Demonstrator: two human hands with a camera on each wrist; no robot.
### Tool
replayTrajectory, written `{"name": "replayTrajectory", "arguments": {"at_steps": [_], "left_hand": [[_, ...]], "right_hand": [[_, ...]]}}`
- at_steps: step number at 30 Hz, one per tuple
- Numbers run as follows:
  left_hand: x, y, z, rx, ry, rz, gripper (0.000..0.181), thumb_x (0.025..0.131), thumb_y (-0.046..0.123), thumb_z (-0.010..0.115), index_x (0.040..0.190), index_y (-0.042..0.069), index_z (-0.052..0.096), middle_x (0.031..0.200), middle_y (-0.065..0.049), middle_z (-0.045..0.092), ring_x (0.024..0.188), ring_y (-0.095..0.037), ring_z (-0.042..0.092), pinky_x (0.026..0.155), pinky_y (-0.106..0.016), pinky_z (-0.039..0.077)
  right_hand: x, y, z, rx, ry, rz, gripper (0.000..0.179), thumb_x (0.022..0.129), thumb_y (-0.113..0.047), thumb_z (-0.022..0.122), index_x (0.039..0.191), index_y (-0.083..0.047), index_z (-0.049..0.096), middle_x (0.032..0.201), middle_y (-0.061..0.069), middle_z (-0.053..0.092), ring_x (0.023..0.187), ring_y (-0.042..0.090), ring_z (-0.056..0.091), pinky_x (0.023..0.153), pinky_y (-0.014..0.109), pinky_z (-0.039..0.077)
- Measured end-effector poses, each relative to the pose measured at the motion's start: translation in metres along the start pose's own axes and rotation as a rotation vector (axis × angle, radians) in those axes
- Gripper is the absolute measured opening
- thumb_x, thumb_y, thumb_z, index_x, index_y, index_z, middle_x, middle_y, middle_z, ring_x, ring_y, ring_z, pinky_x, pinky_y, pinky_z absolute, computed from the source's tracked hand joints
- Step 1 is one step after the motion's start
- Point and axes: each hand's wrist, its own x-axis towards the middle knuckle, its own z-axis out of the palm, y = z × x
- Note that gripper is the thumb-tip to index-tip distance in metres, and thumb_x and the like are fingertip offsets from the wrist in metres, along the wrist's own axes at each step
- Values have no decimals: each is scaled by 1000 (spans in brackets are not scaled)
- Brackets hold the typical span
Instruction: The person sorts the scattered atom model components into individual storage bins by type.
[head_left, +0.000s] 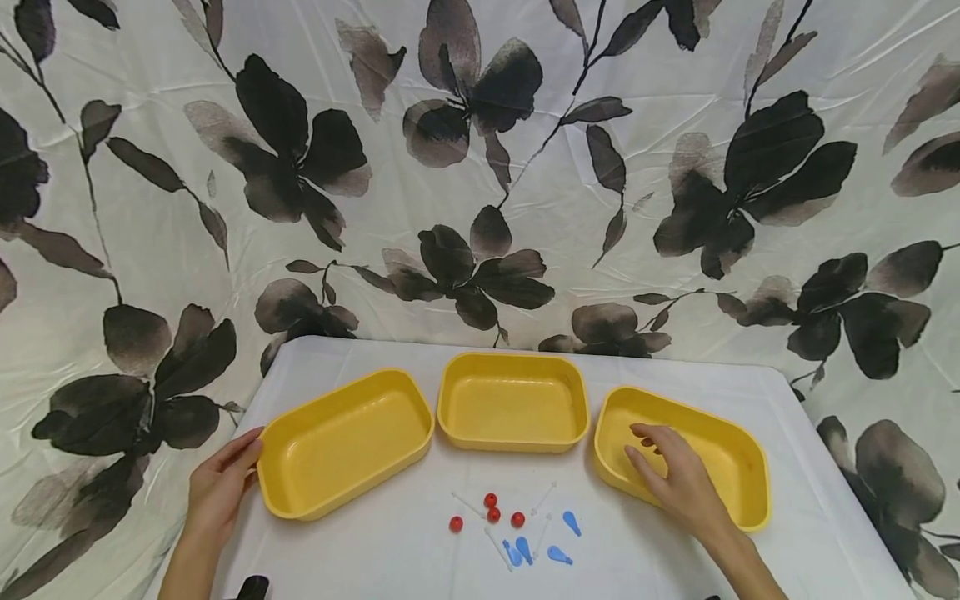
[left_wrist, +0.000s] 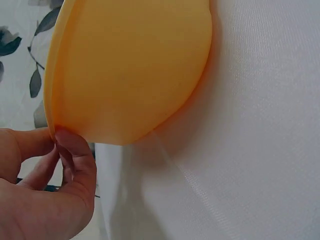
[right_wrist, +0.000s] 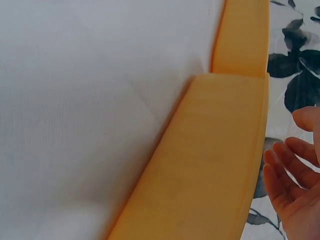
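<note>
At the left end of the left yellow tray (head_left: 345, 450), my left hand (head_left: 217, 492) pinches the rim between thumb and fingers. In the left wrist view this grip is seen close up at the tray's edge (left_wrist: 51, 105). My right hand (head_left: 678, 483) hovers over the right yellow tray (head_left: 735, 454), its fingers loosely bent and holding nothing. The right wrist view shows those fingers (right_wrist: 295, 170) beside the tray's outer wall (right_wrist: 200, 155). Both trays show bare yellow floors, though the right hand hides part of one.
A middle yellow tray (head_left: 513, 404) stands between the other two. In front lie several red beads (head_left: 518, 519), several blue bulb-shaped pieces (head_left: 558, 555) and several thin whitish sticks (head_left: 498, 549) on the white tabletop (head_left: 390, 558). Behind hangs a floral cloth (head_left: 570, 183).
</note>
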Motion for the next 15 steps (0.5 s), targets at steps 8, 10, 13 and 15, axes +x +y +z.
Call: {"name": "replayTrajectory", "arguments": {"at_steps": [8, 10, 13, 15], "left_hand": [[0, 2, 2, -1, -4, -23, 56, 106, 32, 58, 156, 12, 45, 117, 14, 56, 101, -4, 55, 79, -10, 52], [0, 2, 2, 8, -3, -25, 56, 106, 32, 58, 156, 12, 44, 117, 14, 55, 101, -4, 54, 79, -10, 52], [-1, 3, 3, 8, -3, -27, 56, 106, 32, 57, 156, 12, 44, 118, 14, 55, 102, -4, 54, 79, -9, 52], [-1, 3, 3, 4, -5, -28, 56, 106, 32, 58, 156, 12, 44, 117, 14, 55, 101, -3, 54, 79, -9, 52]], "right_hand": [[-3, -7, 10, 45, -28, -52, 35, 82, -1, 83, 114, -1, 70, 108, 7, 71, 89, 18, 65, 76, 25, 56], [-4, -9, 12, 56, -41, -58, 35, 82, -1, 84, 114, -2, 70, 107, 6, 71, 89, 17, 64, 75, 28, 56], [-4, -13, 16, 70, -65, -69, 35, 81, 1, 84, 114, -3, 70, 106, 5, 71, 89, 18, 64, 75, 29, 58], [-5, -16, 18, 86, -83, -71, 36, 81, 2, 84, 114, -3, 70, 105, 4, 71, 89, 17, 65, 74, 30, 58]]}}
